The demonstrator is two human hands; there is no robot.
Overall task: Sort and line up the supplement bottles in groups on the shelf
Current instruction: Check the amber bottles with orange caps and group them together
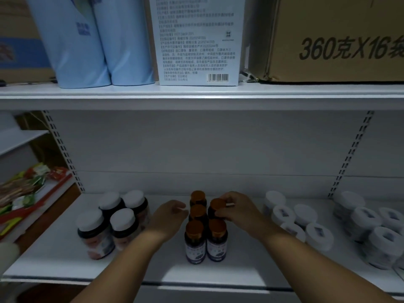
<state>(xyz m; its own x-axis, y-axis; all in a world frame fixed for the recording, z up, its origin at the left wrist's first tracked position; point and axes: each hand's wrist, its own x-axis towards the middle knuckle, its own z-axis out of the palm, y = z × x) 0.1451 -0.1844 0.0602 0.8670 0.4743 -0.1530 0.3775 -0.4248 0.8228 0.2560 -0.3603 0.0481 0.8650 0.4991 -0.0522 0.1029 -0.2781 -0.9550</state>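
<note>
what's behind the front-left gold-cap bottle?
Two more gold-cap bottles in a column behind the front-left bottle; mostly caps show, bodies hidden. Left hand beside them.

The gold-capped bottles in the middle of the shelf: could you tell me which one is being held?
The rear bottle of the right column: the right hand grips it; the other four stand untouched.
</note>
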